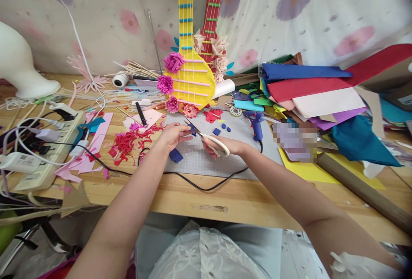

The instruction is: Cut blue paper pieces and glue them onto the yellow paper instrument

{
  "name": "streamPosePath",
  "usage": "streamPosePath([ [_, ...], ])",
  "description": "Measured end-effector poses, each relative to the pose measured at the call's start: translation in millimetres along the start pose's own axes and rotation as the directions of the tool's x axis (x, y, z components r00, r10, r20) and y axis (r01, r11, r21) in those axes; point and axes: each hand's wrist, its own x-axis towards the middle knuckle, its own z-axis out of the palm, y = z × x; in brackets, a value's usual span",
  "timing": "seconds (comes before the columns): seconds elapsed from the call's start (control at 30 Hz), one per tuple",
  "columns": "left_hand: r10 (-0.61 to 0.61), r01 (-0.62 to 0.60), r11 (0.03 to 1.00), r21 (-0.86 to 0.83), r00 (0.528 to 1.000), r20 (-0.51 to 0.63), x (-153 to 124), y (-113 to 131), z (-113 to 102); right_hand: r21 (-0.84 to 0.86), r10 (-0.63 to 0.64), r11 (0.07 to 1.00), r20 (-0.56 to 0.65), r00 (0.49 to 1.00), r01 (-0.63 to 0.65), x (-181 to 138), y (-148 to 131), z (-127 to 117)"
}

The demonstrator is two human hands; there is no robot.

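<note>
The right hand (230, 147) is closed around the cream handles of a pair of scissors (209, 139), whose blades point up and left to a small blue piece (192, 129) pinched in the fingertips of the left hand (174, 135); how far the blades stand apart is too small to make out. Both hands are just above a grey cutting mat (206, 165), where a larger blue scrap (176, 155) lies just beside the left wrist and a few blue bits (225, 129) lie beyond the scissors. A blue glue gun (256, 123) stands at the mat's far right, and its black cable (199, 186) loops across the wooden table (193, 204). Red scraps (128, 141) lie left of the mat, and further left a power strip (41, 161) is crowded with white plugs. Behind, a yellow paper guitar (189, 79) with pink paper flowers and a red guitar (213, 13) lean on a flowered cloth (305, 13). Coloured sheets (322, 94) are heaped at the right. No writing can be read; a blurred patch (294, 141) hides something beside the glue gun, and a white rounded form (19, 68) is cut off at the left edge
</note>
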Motion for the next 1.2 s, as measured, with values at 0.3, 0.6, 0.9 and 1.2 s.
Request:
streamPosePath([
  [0.3,0.015,-0.015,1.0,0.008,1.0,0.024,4.8,0.2,-2.6,-0.033,-0.01,0.999,-0.019,1.0,0.009,-2.9,-5.4,1.5],
  [0.6,0.026,-0.028,0.999,0.043,0.999,0.045,6.5,1.6,-6.2,-0.032,0.016,0.999,-0.012,1.0,-0.017,-0.4,-3.3,0.0],
  [0.9,0.022,-0.025,0.998,0.063,0.999,0.044,6.8,4.2,-7.1,0.066,0.031,0.997,0.0,1.0,-0.031,3.2,3.5,-2.4],
  [1.2,0.052,-0.058,0.994,0.095,0.997,0.064,7.7,5.0,-9.3,0.167,0.041,0.985,0.017,0.999,-0.043,6.3,9.6,-5.1],
])
